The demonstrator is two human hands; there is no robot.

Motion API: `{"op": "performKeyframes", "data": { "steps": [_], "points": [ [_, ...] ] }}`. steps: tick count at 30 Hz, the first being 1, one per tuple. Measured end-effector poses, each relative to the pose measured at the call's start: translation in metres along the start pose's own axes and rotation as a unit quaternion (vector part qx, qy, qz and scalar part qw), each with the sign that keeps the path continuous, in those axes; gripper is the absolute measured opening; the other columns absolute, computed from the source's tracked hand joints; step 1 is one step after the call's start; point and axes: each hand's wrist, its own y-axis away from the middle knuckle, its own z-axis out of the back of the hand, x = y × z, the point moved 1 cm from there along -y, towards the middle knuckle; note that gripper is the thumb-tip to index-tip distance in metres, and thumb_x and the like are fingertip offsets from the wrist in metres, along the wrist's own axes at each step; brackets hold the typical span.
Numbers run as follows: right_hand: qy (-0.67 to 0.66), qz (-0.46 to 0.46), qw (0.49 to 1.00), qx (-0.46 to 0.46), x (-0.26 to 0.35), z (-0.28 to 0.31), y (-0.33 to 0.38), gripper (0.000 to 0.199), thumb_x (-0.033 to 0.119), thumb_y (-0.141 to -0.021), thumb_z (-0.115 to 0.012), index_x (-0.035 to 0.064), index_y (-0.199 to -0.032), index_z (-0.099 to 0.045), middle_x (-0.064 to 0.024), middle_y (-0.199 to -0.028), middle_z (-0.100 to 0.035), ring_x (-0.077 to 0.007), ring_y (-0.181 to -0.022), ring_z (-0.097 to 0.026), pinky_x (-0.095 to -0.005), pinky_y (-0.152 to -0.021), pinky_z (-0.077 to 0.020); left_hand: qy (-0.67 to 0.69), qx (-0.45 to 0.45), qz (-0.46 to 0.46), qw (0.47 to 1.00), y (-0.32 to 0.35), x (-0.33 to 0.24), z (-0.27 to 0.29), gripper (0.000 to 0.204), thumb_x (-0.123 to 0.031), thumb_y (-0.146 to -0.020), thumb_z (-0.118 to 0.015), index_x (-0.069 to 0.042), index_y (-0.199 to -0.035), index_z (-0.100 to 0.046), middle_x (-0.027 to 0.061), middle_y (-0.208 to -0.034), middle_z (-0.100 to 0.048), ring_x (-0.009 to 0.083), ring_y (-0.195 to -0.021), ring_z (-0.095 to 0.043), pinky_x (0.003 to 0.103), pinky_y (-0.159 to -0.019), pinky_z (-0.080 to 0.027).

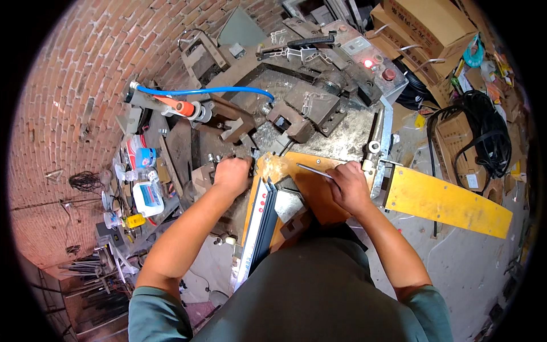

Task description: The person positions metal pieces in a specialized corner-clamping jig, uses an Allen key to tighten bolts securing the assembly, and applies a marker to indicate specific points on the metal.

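My right hand (348,188) is closed round a thin, light metal rod (312,170), whose free end points left over a yellow-brown board (319,199). My left hand (232,175) is curled beside the metal fixtures at the board's far left corner. Its fingers are mostly hidden, and what they grip does not show. Between my arms, a long dark profile (266,214) with a pale strip along its left side lies slantwise towards my body. Just right of it sits a silvery angular metal piece (289,206). Ahead of both hands stands a dark steel block (292,122) on the machine.
A blue hose (216,90) arches over the machine from an orange-and-metal fitting (181,107). Rightward juts a yellow arm (447,199). A control box (373,61) with a lit red lamp stands far right, near cardboard boxes (427,28). Bottles (148,196) crowd the left.
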Motion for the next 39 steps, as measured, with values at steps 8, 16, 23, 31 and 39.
{"op": "performKeyframes", "data": {
  "steps": [8, 16, 23, 31, 39],
  "points": [
    [-0.067, -0.026, 0.997, -0.012, 0.024, 0.020, -0.016, 0.024, 0.007, -0.084, -0.081, 0.0069, -0.108, -0.076, -0.0127, -0.089, -0.064, -0.0369, -0.086, -0.063, -0.0469, -0.078, -0.0519, 0.220, -0.274, -0.024, 0.936, 0.078, -0.019, 0.087, 0.041, -0.021, -0.096, -0.078, -0.001, -0.132, -0.072, 0.0236, -0.110, -0.077, 0.0435, -0.104, -0.074, 0.051, -0.094, -0.058],
    [-0.189, 0.117, 0.972, 0.080, 0.084, -0.007, -0.073, 0.040, 0.009, -0.078, -0.085, 0.0088, -0.117, -0.076, -0.0109, -0.101, -0.073, -0.0380, -0.092, -0.069, -0.0479, -0.082, -0.0572, 0.281, -0.271, -0.120, 0.913, 0.121, -0.048, 0.060, 0.020, -0.014, -0.093, -0.078, -0.004, -0.110, -0.075, 0.0145, -0.104, -0.073, 0.0377, -0.094, -0.072, 0.047, -0.084, -0.060],
    [-0.086, 0.010, 0.996, 0.012, 0.063, -0.018, -0.051, 0.027, 0.017, -0.092, -0.082, 0.0039, -0.114, -0.074, -0.0161, -0.119, -0.070, -0.0370, -0.107, -0.067, -0.0479, -0.093, -0.0555, 0.297, -0.243, 0.077, 0.920, 0.130, 0.031, 0.048, 0.018, -0.019, -0.105, -0.070, -0.003, -0.114, -0.072, 0.0199, -0.099, -0.073, 0.0441, -0.092, -0.072, 0.049, -0.081, -0.059],
    [0.018, 0.016, 0.998, 0.053, 0.033, -0.019, -0.025, 0.024, 0.015, -0.091, -0.080, 0.0038, -0.111, -0.073, -0.0183, -0.131, -0.066, -0.0415, -0.119, -0.062, -0.0526, -0.102, -0.0510, 0.200, -0.237, 0.101, 0.945, 0.074, 0.161, 0.047, 0.020, -0.025, -0.108, -0.065, -0.007, -0.113, -0.071, 0.0206, -0.108, -0.075, 0.0473, -0.101, -0.070, 0.054, -0.083, -0.056],
    [0.021, 0.005, 0.998, 0.052, 0.031, -0.021, -0.024, 0.022, 0.015, -0.091, -0.079, 0.0046, -0.110, -0.073, -0.0176, -0.132, -0.067, -0.0409, -0.119, -0.063, -0.0519, -0.104, -0.0507, 0.218, -0.085, 0.017, 0.972, 0.016, 0.177, 0.016, 0.024, -0.031, -0.108, -0.064, -0.010, -0.115, -0.073, 0.0216, -0.104, -0.076, 0.0477, -0.102, -0.070, 0.056, -0.086, -0.055]
  ]
}}
